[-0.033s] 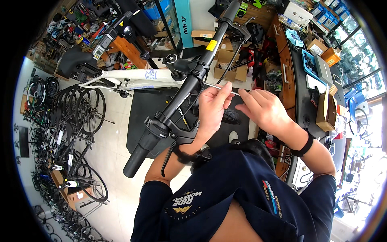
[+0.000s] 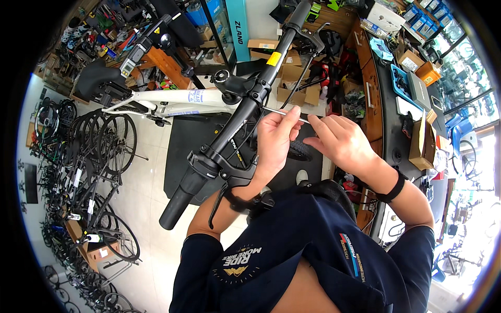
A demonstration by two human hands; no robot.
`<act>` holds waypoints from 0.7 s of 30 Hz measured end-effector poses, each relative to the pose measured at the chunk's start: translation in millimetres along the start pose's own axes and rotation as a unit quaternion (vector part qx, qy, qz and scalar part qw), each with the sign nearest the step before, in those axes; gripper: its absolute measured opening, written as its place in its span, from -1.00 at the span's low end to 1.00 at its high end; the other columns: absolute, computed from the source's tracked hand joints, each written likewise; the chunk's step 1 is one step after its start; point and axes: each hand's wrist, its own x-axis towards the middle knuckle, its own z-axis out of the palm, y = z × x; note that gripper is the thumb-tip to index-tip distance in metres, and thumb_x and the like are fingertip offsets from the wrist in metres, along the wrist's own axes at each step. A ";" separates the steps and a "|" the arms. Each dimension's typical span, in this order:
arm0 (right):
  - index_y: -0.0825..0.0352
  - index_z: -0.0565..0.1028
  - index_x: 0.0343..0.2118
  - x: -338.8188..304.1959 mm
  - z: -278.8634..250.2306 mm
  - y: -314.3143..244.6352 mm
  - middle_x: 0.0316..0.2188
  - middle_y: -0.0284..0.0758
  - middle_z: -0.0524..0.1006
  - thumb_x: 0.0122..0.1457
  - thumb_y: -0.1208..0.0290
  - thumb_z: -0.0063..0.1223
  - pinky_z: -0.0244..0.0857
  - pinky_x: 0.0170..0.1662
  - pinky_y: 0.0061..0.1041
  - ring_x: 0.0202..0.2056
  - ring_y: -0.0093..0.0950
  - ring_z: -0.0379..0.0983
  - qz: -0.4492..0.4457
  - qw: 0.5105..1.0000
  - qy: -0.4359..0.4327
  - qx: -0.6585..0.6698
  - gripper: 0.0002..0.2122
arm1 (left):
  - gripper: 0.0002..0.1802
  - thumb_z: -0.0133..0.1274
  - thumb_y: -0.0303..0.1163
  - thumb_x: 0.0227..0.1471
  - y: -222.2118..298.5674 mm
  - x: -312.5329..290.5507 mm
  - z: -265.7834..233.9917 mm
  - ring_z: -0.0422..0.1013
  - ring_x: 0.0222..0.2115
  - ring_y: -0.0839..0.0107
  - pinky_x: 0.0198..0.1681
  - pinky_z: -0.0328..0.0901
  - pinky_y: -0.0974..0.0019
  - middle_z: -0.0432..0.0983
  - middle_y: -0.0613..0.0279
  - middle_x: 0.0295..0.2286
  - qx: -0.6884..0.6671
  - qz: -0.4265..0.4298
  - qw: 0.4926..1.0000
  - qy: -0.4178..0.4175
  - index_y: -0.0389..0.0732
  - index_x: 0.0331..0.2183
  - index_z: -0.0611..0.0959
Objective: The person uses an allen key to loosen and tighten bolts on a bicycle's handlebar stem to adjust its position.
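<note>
My left hand (image 2: 276,138) pinches the shaft of a thin metal hex key (image 2: 275,110) between thumb and fingers. The key's far tip meets the front of the black handlebar stem (image 2: 257,93). At the key's outer end, the curled fingers of my right hand (image 2: 342,141) grip it, with the thumb a little apart below. The black handlebar (image 2: 229,133) runs diagonally past my left hand. Close to my left wrist are a brake lever (image 2: 216,206) and a rubber grip (image 2: 182,201). The white bicycle frame (image 2: 177,97) stretches left from the stem.
A black saddle (image 2: 96,78) is at the far left of the bicycle. Several bicycles (image 2: 117,135) stand along the left wall. To the right is a dark workbench (image 2: 391,112) with boxes and a blue tray (image 2: 404,86). Cardboard boxes (image 2: 292,78) sit beyond the handlebar. A dark mat (image 2: 182,151) lies beneath.
My right hand's thumb and fingers have shifted very slightly around the end of the hex key. My left hand and the handlebar look the same.
</note>
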 end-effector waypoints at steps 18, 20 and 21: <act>0.37 0.47 -0.23 7.9 -10.4 2.1 -0.53 -0.32 0.40 0.12 0.16 0.16 0.33 -0.34 -0.40 -0.47 -0.34 0.44 0.154 0.973 -0.001 0.170 -0.66 | -0.79 0.05 -0.37 0.21 -0.6 -1.5 -4.3 0.23 -0.57 0.63 -0.46 0.15 0.56 0.43 0.33 -0.54 -0.049 0.020 0.995 -0.085 -0.33 -0.37 0.59; 0.35 0.46 -0.16 6.4 -13.9 4.9 -0.33 -0.32 0.42 -0.09 0.28 0.31 0.31 -0.28 -0.41 -0.35 -0.36 0.43 0.009 1.000 0.016 -0.013 -0.57 | -0.76 0.10 -0.34 0.19 -0.6 -1.8 -1.8 0.22 -0.59 0.65 -0.50 0.12 0.58 0.42 0.34 -0.58 -0.049 0.022 0.996 -0.068 -0.32 -0.42 0.60; 0.35 0.46 -0.16 4.1 -12.2 8.0 -0.33 -0.32 0.42 -0.09 0.28 0.31 0.31 -0.28 -0.41 -0.35 -0.36 0.43 0.011 1.000 0.017 -0.013 -0.57 | -0.75 0.12 -0.32 0.17 0.9 -1.9 0.5 0.22 -0.61 0.67 -0.53 0.10 0.59 0.42 0.37 -0.59 -0.042 0.016 0.998 -0.052 -0.29 -0.46 0.59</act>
